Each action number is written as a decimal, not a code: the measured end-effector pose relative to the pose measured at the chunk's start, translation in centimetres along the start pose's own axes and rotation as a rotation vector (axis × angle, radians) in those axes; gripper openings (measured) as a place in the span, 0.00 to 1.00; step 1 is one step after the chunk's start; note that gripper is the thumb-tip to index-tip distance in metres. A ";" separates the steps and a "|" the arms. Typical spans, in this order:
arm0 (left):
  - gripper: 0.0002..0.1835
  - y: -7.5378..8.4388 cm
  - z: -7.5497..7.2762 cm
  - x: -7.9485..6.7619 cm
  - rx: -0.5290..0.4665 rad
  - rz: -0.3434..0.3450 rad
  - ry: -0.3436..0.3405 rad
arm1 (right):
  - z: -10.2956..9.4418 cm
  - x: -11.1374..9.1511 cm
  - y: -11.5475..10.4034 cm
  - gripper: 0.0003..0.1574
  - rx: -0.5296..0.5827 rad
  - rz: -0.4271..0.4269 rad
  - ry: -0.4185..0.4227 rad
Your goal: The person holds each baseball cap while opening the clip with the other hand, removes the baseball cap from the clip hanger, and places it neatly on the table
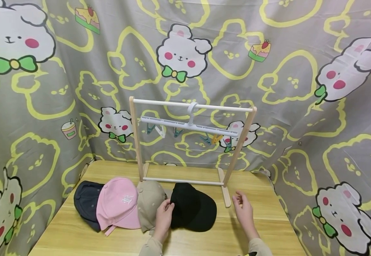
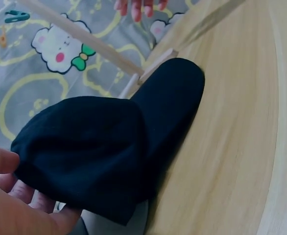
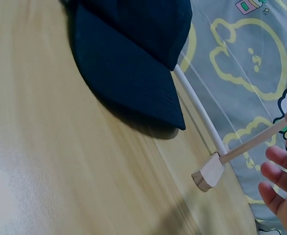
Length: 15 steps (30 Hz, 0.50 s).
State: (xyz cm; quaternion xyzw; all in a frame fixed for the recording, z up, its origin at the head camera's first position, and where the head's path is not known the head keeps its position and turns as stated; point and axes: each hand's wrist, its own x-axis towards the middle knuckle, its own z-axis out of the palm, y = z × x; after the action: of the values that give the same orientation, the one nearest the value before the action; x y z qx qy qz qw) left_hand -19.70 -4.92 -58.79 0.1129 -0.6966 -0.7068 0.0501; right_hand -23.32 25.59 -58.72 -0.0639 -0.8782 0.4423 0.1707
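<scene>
My left hand (image 1: pixel 164 217) pinches the back edge of a black baseball cap (image 1: pixel 194 208), thumb on one side and fingers curled under in the left wrist view. The cap's brim points right, away from that hand. Off to the right, my right hand (image 1: pixel 243 210) hangs over the table with loosely bent fingers and nothing in them, near the rack's right foot. Left of the black cap, a beige cap (image 1: pixel 150 202), a pink cap (image 1: pixel 118 204) with white lettering and a dark navy cap (image 1: pixel 87 204) overlap in a row.
Behind the caps stands a wooden rack (image 1: pixel 236 153) with white rods. From its top rod hangs a pale hanger (image 1: pixel 188 125) carrying several clips, including a yellow clip (image 1: pixel 216 138) and a white clip (image 1: pixel 160 132). A patterned curtain (image 1: pixel 236 78) surrounds the wooden table (image 1: pixel 268 227).
</scene>
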 end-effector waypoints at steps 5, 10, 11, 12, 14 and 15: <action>0.15 0.5 -0.7 -0.4 0.024 0.021 -0.023 | -0.3 -0.5 -0.1 0.23 -0.040 -0.045 -0.018; 0.18 1.1 -1.4 -0.8 0.033 0.028 -0.042 | -0.5 -1.1 -0.3 0.25 -0.057 -0.071 -0.040; 0.18 1.2 -1.5 -0.9 0.025 0.024 -0.055 | -0.5 -1.3 -0.3 0.25 -0.057 -0.074 -0.044; 0.19 1.3 -1.7 -0.9 0.013 0.016 -0.068 | -0.5 -1.4 -0.3 0.26 -0.055 -0.079 -0.046; 0.19 1.4 -2.0 -1.1 -0.009 -0.003 -0.094 | -0.4 -1.6 -0.3 0.27 -0.060 -0.090 -0.055; 0.20 1.5 -2.1 -1.2 -0.019 -0.013 -0.107 | -0.3 -1.8 -0.3 0.28 -0.062 -0.094 -0.059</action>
State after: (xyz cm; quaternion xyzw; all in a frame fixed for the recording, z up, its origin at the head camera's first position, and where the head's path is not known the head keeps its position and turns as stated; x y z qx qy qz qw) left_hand -18.22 -6.76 -57.21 0.0790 -0.6907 -0.7187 0.0091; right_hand -21.55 25.21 -58.74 -0.0148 -0.8981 0.4081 0.1632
